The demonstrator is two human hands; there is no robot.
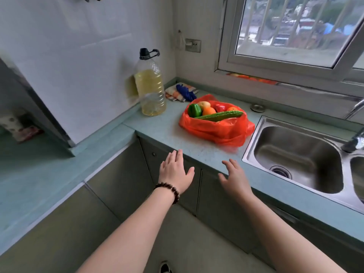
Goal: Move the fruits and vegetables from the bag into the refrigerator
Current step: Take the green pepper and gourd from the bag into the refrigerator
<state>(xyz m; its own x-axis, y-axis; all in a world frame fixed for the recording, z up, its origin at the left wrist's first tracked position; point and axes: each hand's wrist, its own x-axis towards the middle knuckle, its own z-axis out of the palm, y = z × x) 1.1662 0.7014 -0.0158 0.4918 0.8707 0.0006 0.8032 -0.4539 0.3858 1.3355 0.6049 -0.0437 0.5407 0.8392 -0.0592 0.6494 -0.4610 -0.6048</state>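
Reaching with both bare hands, left hand [174,170] and right hand [235,177], fingers spread and holding nothing, toward the thin, floppy orange plastic bag [214,129] on the green desk [157,133], holding firm, smooth fruits and vegetables, best lifted singly.

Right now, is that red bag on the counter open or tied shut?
Open. The red bag gapes at the top, so a green pepper, an orange and a long green gourd show inside.

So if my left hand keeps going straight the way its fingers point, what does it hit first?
Probably the red bag of produce: the left hand points over bare countertop toward it, though depth is hard to judge.
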